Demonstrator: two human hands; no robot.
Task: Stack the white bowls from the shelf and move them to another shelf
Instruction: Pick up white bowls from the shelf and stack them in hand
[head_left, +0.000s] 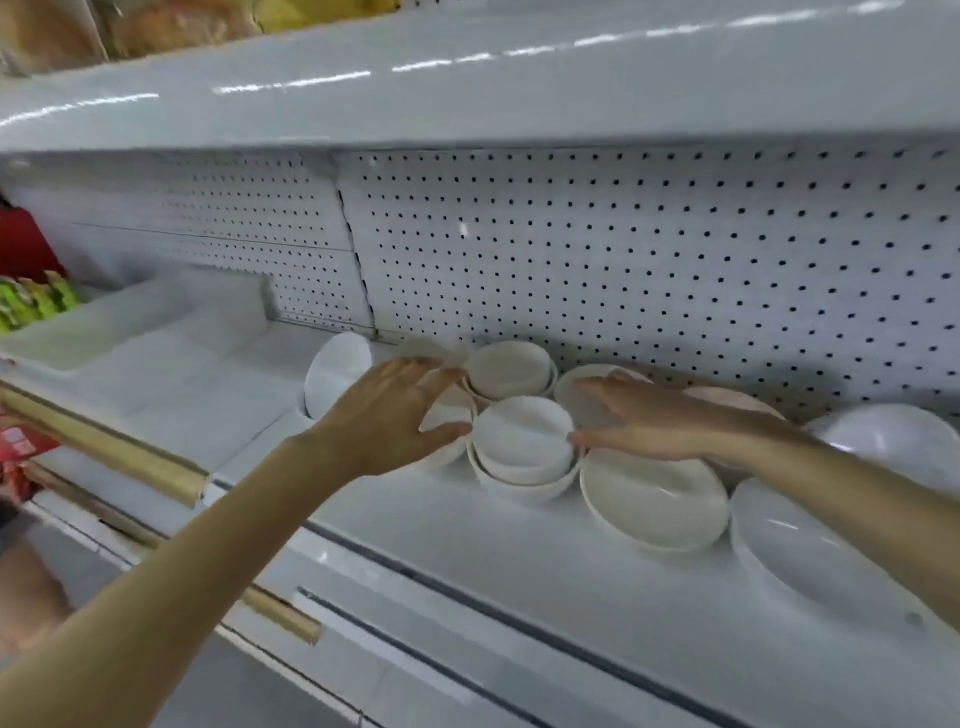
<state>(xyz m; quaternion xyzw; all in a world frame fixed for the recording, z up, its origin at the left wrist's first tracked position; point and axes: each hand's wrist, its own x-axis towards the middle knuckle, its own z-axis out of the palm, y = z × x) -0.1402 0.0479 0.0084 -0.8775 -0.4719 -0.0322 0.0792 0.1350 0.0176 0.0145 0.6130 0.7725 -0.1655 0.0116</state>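
Note:
A short stack of white bowls (524, 447) sits near the middle of the white shelf (545, 551). Behind it stands a second stack of white bowls (511, 370). My left hand (387, 415) hovers just left of the front stack, fingers spread, covering part of another bowl (448, 415). My right hand (654, 418) reaches in from the right, fingertips at the front stack's right rim, palm flat. Neither hand holds anything. A bowl standing on edge (335, 373) is further left. Wide shallow bowls (654, 501) lie to the right.
A perforated white back panel (649, 249) closes the shelf behind the bowls, and an upper shelf (467, 83) overhangs it. More white dishes (795, 545) fill the right end. A white tray (93, 332) and green packets (36, 301) are at the left. A brass rail (104, 447) runs along the front.

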